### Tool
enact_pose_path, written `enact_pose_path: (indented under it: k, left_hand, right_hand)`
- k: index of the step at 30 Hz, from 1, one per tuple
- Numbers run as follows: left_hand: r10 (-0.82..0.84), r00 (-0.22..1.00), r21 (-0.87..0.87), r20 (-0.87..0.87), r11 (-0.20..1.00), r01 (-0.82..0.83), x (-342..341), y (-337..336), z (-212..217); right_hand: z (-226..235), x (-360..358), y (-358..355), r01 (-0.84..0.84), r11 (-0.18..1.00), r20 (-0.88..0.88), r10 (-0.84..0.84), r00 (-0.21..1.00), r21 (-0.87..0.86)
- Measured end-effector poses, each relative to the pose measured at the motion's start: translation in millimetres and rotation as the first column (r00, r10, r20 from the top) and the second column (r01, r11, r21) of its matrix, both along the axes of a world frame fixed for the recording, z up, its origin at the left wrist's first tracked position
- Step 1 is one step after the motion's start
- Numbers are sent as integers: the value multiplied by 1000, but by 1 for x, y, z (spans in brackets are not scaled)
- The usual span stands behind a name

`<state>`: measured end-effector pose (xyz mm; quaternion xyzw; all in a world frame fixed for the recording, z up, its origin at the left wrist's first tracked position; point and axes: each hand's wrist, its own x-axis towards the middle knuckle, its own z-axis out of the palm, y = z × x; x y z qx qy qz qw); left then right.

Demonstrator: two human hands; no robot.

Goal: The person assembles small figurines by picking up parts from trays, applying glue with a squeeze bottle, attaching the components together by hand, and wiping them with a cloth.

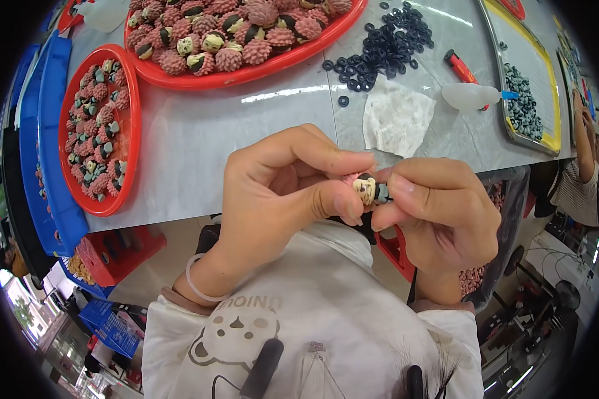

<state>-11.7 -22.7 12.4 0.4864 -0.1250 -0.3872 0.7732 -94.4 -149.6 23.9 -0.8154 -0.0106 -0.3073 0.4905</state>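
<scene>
My left hand (pixel 273 186) pinches a small doll head (pixel 364 188) with a pale face, black hair and some pink at its top, between thumb and forefinger. A small grey-green doll body (pixel 383 193) touches the head's lower side, and the thumb and fingers of my right hand (pixel 446 213) are closed on it. Head and body meet between my fingertips, in front of my chest near the table's front edge. Whether they are firmly joined I cannot tell. A crumpled white cloth (pixel 399 116) lies just beyond my hands.
A big red tray (pixel 246 78) of pink-and-black doll heads stands at the far side. Left of it are a red oval tray (pixel 134 133) of dolls and blue bins (pixel 46 146). Black rings (pixel 386 50), a red marker (pixel 460 68), a squeeze bottle (pixel 469 96) and a yellow-lined tray (pixel 551 100) lie right.
</scene>
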Motion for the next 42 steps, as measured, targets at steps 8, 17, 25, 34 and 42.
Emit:
enact_pose_path:
  k: [8, 17, 25, 34, 42]
  left_hand:
    - [-8, 1000, -44, -22, 999, 7, -2, -1, -2]
    - [15, 985, -104, 170, 995, 3, 5, -2, -6]
    - [-2, 913, -148, 409, 987, 68, 9, 13, 4]
    - [-259, 213, 329, 942, 595, -733, 96, 77, 61]
    - [-448, 81, 436, 890, 788, -434, 107, -22, 35]
  right_hand:
    - [-1, 1, 0, 41, 991, 69, -32, 997, -128]
    - [-2, 0, -7, -36, 995, 24, 39, 999, -88]
    - [-2, 7, -2, -25, 976, -52, 37, 998, 216]
    - [-2, -30, -71, 490, 829, 80, -526, 847, 268]
    - [-9, -12, -81, 592, 769, -50, -599, 799, 241]
